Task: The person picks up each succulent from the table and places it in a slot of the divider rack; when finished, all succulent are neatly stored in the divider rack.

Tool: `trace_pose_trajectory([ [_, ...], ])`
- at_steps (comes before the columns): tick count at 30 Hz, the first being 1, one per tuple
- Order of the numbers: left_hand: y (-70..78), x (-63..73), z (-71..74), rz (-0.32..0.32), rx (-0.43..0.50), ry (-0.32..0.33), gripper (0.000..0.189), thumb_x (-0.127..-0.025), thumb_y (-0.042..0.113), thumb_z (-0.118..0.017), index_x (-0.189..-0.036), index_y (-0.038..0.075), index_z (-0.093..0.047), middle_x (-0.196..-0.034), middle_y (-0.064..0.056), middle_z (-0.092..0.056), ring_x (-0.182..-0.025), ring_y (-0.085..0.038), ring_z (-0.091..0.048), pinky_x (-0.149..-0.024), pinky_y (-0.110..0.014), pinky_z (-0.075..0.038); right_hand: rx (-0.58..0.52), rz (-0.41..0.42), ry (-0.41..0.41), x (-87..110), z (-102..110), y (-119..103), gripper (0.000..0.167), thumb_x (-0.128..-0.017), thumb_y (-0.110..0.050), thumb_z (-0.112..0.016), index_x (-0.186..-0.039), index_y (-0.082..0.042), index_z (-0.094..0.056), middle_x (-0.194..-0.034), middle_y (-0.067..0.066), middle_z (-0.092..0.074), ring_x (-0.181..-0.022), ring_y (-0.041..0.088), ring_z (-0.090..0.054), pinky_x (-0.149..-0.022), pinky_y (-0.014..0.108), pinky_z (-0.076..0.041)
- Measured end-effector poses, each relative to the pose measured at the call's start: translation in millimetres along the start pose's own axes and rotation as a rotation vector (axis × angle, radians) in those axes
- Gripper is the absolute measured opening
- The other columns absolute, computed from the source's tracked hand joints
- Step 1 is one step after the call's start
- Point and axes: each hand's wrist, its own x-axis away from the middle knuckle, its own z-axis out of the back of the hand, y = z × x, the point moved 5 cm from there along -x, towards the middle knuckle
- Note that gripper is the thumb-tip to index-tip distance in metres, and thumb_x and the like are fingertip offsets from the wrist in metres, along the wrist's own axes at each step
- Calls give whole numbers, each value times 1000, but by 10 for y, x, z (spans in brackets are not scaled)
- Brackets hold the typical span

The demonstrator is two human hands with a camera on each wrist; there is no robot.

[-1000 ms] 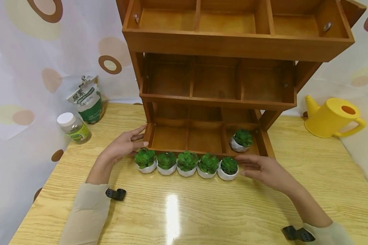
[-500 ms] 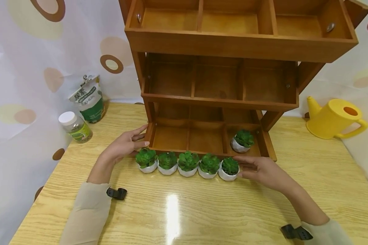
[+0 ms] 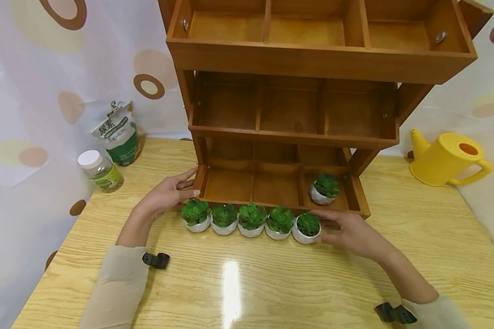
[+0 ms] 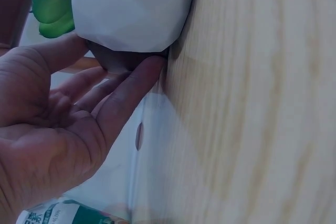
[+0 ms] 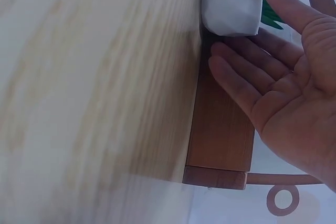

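Note:
A row of several potted succulents (image 3: 251, 220) in white faceted pots lies along the front of a wooden tiered shelf (image 3: 276, 185). My left hand (image 3: 162, 197) rests against the left end of the shelf's lowest tier, fingers along its side and thumb at its corner, beside the leftmost succulent (image 4: 134, 11). My right hand (image 3: 351, 230) is at the row's right end. Its thumb touches the rightmost pot (image 5: 231, 3), while its fairly straight fingers reach behind it, close to the shelf's front board. Another succulent (image 3: 325, 188) sits in the lowest tier's right compartment.
A yellow watering can (image 3: 444, 157) stands at the right on the wooden table (image 3: 292, 288). At the left are a white-lidded jar (image 3: 100, 171) and a clipped green-and-white pouch (image 3: 119, 137). The upper tiers (image 3: 321, 61) overhang the lowest one.
My right hand has moved slightly left, its thumb coming up to the rightmost pot. The left hand stays at the shelf's end, and the succulents keep their places.

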Motion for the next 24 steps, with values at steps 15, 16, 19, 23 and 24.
trace_pose_trajectory([
  [15, 11, 8, -5, 8, -3, -4, 75, -104, 24, -59, -163, 37, -14, -166, -20, -26, -144, -40, -44, -103, -52, -50, 52, 6, -37, -56, -80, -35, 73, -84, -42, -82, -146, -13, -56, -134, 10, -67, -116, 29, -68, -93, 44, -56],
  [16, 11, 9, -4, 9, -5, -3, 75, -104, 23, -59, -163, 37, -14, -166, -21, -26, -144, -40, -44, -102, -51, -51, 52, 5, -42, -57, -85, -36, 73, -83, -42, -82, -145, -14, -56, -134, 10, -67, -117, 30, -68, -94, 46, -55],
  [19, 10, 7, -5, 6, -7, -4, 75, -104, 23, -59, -163, 36, -14, -166, -21, -26, -144, -40, -44, -100, -49, -52, 49, -3, -56, -58, -97, -35, 73, -83, -45, -82, -145, -16, -55, -134, 8, -67, -120, 32, -66, -97, 50, -53],
  [23, 7, 6, -5, 0, -6, -5, 75, -104, 23, -59, -163, 35, -14, -166, -21, -27, -143, -40, -45, -100, -48, -52, 49, -14, -56, -64, -117, -26, 73, -83, -48, -81, -143, -17, -55, -133, 6, -67, -122, 32, -65, -99, 53, -51],
  [24, 6, 5, -5, 1, -5, -5, 75, -104, 23, -59, -163, 36, -14, -166, -21, -27, -143, -39, -45, -100, -48, -52, 46, -16, -58, -67, -123, -24, 73, -82, -48, -81, -142, -16, -55, -132, 6, -68, -122, 33, -64, -99, 54, -51],
])
